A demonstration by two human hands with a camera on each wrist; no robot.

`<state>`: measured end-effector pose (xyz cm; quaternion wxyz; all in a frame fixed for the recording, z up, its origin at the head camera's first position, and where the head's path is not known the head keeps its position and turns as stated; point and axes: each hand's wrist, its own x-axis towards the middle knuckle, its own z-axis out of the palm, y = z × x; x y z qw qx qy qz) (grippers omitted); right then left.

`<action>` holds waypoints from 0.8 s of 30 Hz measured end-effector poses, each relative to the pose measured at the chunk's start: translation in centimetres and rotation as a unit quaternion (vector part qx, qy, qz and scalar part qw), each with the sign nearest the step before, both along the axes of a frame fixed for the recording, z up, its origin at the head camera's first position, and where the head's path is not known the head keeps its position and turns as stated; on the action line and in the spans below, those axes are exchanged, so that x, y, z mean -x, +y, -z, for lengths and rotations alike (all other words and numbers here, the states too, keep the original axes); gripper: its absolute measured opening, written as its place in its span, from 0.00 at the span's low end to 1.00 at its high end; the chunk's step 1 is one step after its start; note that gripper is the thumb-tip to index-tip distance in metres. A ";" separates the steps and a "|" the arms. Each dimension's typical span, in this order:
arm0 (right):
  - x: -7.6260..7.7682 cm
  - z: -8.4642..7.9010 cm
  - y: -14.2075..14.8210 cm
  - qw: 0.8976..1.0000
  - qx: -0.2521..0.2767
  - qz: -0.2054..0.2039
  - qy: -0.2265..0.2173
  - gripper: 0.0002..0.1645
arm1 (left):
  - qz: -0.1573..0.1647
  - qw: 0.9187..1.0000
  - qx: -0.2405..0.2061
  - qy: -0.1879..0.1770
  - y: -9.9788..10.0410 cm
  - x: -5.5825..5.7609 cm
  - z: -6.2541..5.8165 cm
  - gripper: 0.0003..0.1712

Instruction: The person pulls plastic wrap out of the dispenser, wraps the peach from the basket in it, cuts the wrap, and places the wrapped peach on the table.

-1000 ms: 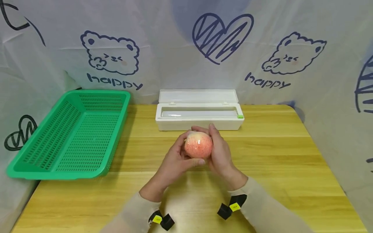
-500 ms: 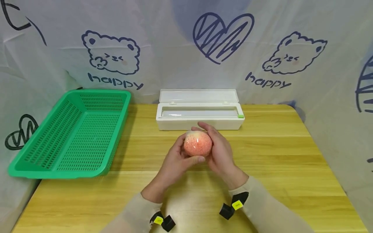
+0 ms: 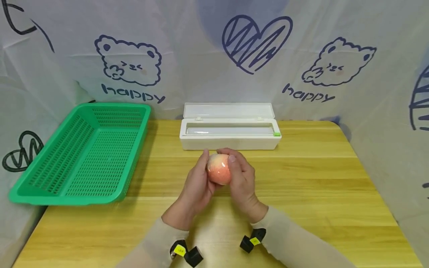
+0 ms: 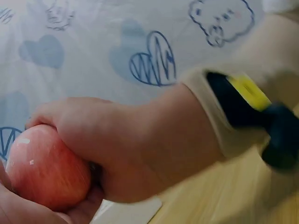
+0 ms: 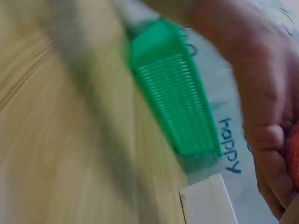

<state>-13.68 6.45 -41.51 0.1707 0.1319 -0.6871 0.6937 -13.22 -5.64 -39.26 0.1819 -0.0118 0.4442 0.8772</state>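
A pinkish-red apple (image 3: 218, 172) with a pale yellow top and a glossy, film-like sheen is held between both hands above the middle of the table. From the left, my left hand (image 3: 197, 188) cups it, thumb up along its side. My right hand (image 3: 244, 186) grips it from the right, with the thumb pressed on its upper face. The left wrist view shows the apple (image 4: 49, 168) close up, its far side hidden by the right hand (image 4: 98, 135). Only a red sliver of the apple (image 5: 294, 154) appears in the right wrist view, beside the left hand (image 5: 268, 102).
Behind the hands stands a long white box (image 3: 231, 143), its lid (image 3: 229, 110) raised and a white roll (image 3: 229, 131) inside. A green perforated basket (image 3: 134, 163) sits at the left edge of the wooden table (image 3: 318, 197). A printed cloth (image 3: 194, 56) hangs behind.
The apple has shifted slightly left and turned in the hands. My right hand has moved left, its thumb now over the apple's face. The left thumb has swung from the front up to the side.
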 end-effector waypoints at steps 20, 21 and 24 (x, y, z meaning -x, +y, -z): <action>-0.6 -1.3 -1.1 0.992 0.076 -0.006 -0.103 0.22 | -0.142 0.986 -0.027 -0.080 1.2 0.4 -0.3 0.14; -0.6 -1.3 -1.0 0.992 0.072 -0.007 -0.101 0.22 | -0.142 0.986 -0.026 -0.087 1.2 0.4 -0.2 0.13; -0.4 -1.0 -0.8 0.994 0.051 -0.033 -0.090 0.20 | -0.141 0.984 -0.039 -0.102 1.0 0.6 0.2 0.11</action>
